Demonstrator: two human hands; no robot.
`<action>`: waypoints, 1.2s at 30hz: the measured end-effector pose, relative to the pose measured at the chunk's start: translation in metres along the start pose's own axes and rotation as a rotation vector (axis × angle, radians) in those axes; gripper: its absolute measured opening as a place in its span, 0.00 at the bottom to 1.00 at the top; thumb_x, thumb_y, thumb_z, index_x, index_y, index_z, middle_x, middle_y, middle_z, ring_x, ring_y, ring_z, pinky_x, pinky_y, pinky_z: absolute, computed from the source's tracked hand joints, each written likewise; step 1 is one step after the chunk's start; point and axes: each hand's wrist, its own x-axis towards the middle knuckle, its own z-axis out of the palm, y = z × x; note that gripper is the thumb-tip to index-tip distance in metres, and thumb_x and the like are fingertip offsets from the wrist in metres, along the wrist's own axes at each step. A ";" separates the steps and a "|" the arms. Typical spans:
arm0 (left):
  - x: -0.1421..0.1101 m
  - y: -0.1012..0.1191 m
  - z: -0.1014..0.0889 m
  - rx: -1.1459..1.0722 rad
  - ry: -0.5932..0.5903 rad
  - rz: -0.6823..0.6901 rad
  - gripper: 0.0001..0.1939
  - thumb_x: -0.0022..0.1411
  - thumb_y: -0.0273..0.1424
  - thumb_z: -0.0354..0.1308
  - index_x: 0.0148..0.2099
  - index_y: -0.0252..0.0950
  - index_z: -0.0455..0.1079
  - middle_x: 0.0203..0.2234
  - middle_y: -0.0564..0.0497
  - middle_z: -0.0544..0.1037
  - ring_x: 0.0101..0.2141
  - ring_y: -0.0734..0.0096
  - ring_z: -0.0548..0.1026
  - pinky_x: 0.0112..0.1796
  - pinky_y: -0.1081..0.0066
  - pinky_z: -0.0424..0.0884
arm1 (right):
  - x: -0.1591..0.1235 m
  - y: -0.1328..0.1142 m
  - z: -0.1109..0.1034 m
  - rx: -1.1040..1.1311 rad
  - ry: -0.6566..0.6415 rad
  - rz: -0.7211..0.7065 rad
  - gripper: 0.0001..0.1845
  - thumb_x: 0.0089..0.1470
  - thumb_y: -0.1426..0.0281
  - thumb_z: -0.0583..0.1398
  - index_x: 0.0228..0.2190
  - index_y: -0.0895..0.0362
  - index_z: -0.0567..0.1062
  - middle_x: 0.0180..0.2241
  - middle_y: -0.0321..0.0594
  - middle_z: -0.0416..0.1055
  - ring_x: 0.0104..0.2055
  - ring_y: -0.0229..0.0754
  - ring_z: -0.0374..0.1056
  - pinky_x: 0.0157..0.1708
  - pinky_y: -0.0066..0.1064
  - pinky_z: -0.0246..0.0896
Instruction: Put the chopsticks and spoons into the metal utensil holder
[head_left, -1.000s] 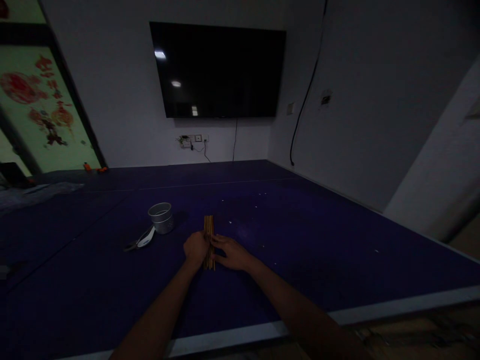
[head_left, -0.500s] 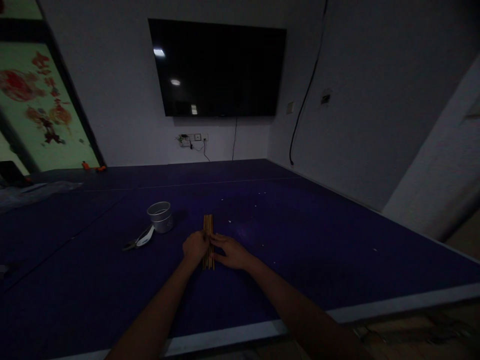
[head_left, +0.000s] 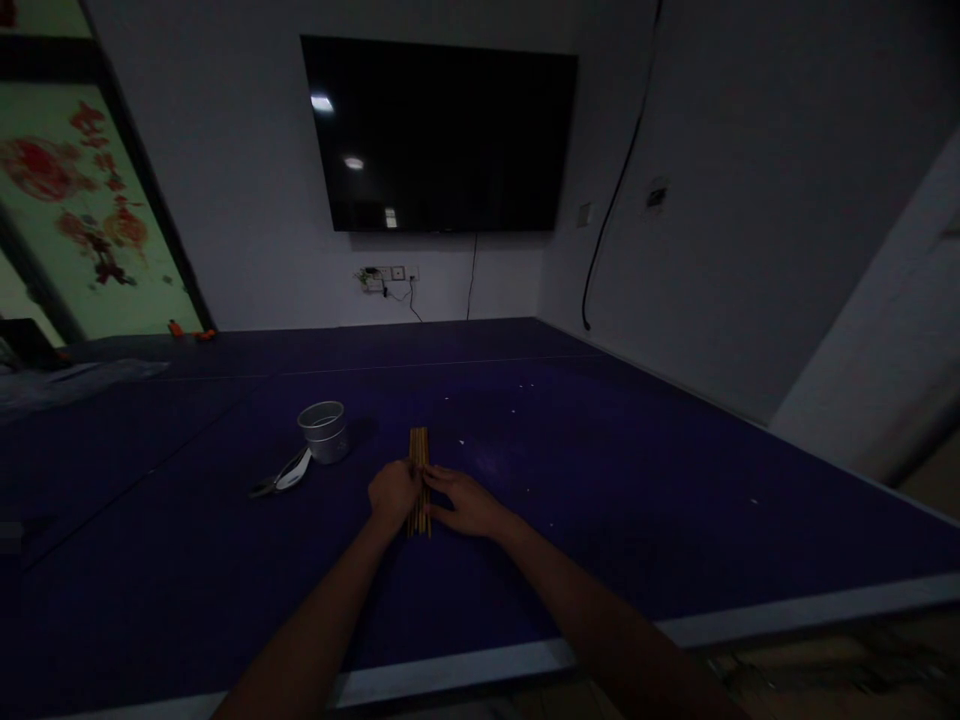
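Several thin, yellowish-brown wooden sticks [head_left: 419, 440] lie side by side in a flat bundle, their length pointing away from me. My left hand [head_left: 394, 492] is closed at the bundle's left side, with its fingertips over the middle of the sticks. From the right, my right hand [head_left: 469, 502] holds the same sticks, its fingers reaching across and its thumb lower down against the edge. The fingertips of both hands meet near the middle. Whether a smaller thing is pinched there is too dark to tell.
A grey metal cup [head_left: 327, 440] stands left of the sticks. Beside it lie pliers [head_left: 266, 487] and a white-handled tool [head_left: 295, 472]. Small white scraps dot the purple tabletop [head_left: 600, 450]. Clear plastic [head_left: 112, 378] lies far left; a television [head_left: 442, 140] hangs on the wall.
The view shifts very slightly. Both hands stay at the same place on the sticks, with hardly any visible movement of the fingers.
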 end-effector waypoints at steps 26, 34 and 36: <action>0.000 -0.002 -0.001 -0.038 0.014 -0.001 0.16 0.61 0.38 0.42 0.44 0.36 0.64 0.36 0.45 0.76 0.37 0.64 0.75 0.32 0.72 0.66 | -0.001 0.010 0.008 -0.023 -0.005 0.039 0.34 0.54 0.60 0.55 0.58 0.59 0.54 0.59 0.49 0.51 0.60 0.50 0.49 0.56 0.44 0.49; 0.002 -0.004 -0.002 -0.044 -0.008 0.002 0.15 0.60 0.38 0.44 0.42 0.38 0.66 0.35 0.47 0.77 0.38 0.66 0.75 0.32 0.73 0.65 | -0.001 0.009 0.007 -0.029 -0.001 0.036 0.33 0.54 0.60 0.55 0.58 0.60 0.56 0.59 0.50 0.52 0.60 0.50 0.49 0.56 0.43 0.50; 0.002 -0.004 -0.003 -0.053 -0.007 -0.002 0.14 0.60 0.39 0.45 0.42 0.38 0.67 0.35 0.47 0.77 0.38 0.66 0.75 0.33 0.74 0.65 | -0.001 0.009 0.006 -0.029 -0.006 0.034 0.33 0.54 0.60 0.55 0.58 0.60 0.55 0.59 0.49 0.52 0.60 0.50 0.49 0.56 0.43 0.50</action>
